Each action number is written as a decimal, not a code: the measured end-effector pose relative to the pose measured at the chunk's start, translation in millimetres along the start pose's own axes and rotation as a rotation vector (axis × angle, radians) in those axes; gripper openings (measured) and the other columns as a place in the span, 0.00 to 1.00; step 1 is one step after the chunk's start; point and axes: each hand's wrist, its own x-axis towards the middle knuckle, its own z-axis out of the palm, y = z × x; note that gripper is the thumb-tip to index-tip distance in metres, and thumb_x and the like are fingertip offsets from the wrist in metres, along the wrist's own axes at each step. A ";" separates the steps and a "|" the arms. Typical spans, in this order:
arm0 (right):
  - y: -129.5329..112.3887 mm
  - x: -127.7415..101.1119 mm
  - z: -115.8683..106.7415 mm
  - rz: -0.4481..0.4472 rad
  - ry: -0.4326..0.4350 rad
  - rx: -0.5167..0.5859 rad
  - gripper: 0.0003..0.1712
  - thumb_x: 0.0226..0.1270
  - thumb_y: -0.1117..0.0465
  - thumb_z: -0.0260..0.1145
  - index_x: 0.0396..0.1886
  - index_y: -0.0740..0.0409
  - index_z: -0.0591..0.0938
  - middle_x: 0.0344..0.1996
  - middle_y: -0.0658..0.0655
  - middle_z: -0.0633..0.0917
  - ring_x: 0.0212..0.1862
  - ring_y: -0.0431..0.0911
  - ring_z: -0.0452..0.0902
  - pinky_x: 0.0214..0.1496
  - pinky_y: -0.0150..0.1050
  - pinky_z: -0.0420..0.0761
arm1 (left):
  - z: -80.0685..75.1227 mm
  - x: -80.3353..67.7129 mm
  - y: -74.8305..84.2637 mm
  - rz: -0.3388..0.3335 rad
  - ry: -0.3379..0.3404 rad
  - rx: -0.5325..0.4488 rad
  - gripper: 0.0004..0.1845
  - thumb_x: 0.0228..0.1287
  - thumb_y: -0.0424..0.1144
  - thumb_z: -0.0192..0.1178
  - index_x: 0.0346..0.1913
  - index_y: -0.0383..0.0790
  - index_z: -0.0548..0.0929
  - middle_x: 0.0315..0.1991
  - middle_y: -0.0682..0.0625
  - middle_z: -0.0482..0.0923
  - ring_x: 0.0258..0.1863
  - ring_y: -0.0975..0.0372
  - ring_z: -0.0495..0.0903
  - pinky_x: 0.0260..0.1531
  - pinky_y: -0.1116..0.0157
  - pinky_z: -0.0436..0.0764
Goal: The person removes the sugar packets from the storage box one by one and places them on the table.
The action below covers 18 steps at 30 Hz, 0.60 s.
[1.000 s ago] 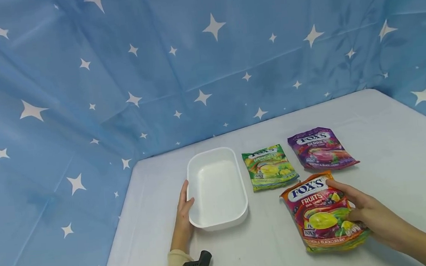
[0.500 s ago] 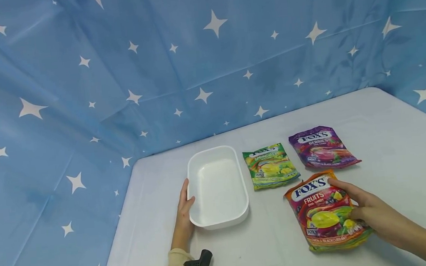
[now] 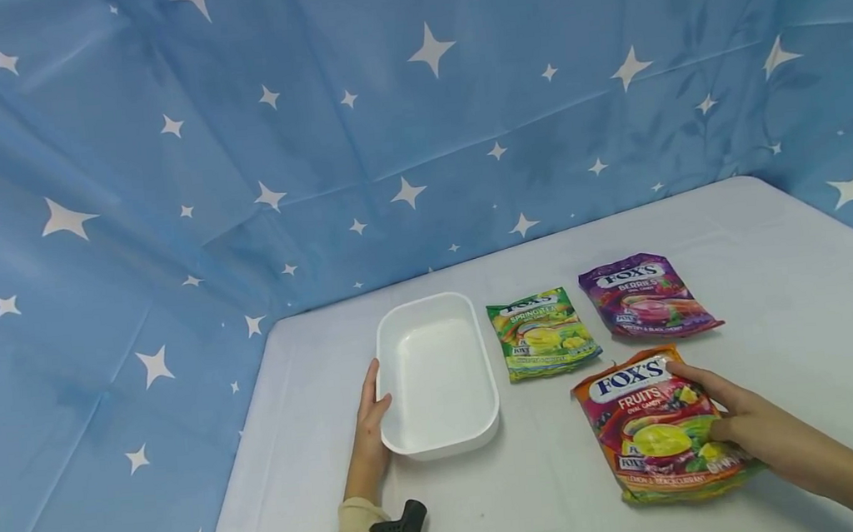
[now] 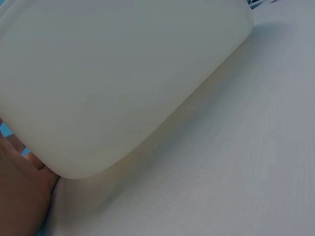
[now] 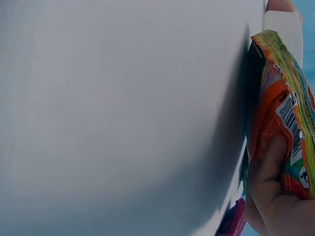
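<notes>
Hands: my right hand [image 3: 755,432] pinches the fruits bag [image 3: 653,432], near right; my left hand [image 3: 368,437] lies flat, fingers together, against the tub [image 3: 440,444].

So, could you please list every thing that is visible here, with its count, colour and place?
Container: 1, white, open, left part of the table.
Spring Tea candy bag: 1, green, right of the container.
Berries candy bag: 1, purple, furthest right, towards the back.
Fruits candy bag: 1, orange, nearest the front.
Table: 1, white.
Backdrop: 1, blue with white stars, behind.
Left hand: touches the container's left wall.
Right hand: grips the Fruits candy bag's right edge.
</notes>
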 end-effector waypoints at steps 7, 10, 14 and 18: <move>4.7 1.7 -2.1 0.002 -0.006 -0.035 0.48 0.58 0.69 0.50 0.72 0.51 0.34 0.66 0.77 0.31 0.61 0.72 0.43 0.49 0.59 0.69 | -0.9 0.5 0.4 0.005 -0.001 -0.008 0.32 0.66 0.35 0.40 0.72 0.53 0.46 0.74 0.56 0.37 0.72 0.58 0.41 0.70 0.55 0.44; 4.6 2.0 -2.6 0.012 -0.003 -0.054 0.47 0.59 0.68 0.51 0.72 0.51 0.34 0.65 0.77 0.32 0.60 0.72 0.45 0.48 0.57 0.71 | -0.6 1.0 0.9 0.008 -0.002 -0.009 0.32 0.66 0.34 0.39 0.72 0.51 0.45 0.74 0.55 0.37 0.73 0.57 0.40 0.70 0.54 0.44; 4.0 2.7 -2.2 0.035 0.011 -0.085 0.46 0.61 0.66 0.51 0.71 0.52 0.35 0.64 0.79 0.34 0.57 0.72 0.52 0.46 0.50 0.74 | -0.3 0.9 1.6 0.013 -0.010 -0.009 0.33 0.66 0.34 0.39 0.72 0.49 0.44 0.74 0.53 0.36 0.73 0.55 0.38 0.70 0.53 0.42; 5.7 4.1 -1.7 0.045 0.032 -0.175 0.46 0.64 0.60 0.54 0.72 0.55 0.37 0.63 0.80 0.41 0.55 0.72 0.57 0.43 0.48 0.76 | 0.0 0.2 0.7 0.004 -0.005 -0.005 0.33 0.66 0.36 0.41 0.72 0.52 0.45 0.74 0.55 0.36 0.73 0.57 0.38 0.70 0.54 0.43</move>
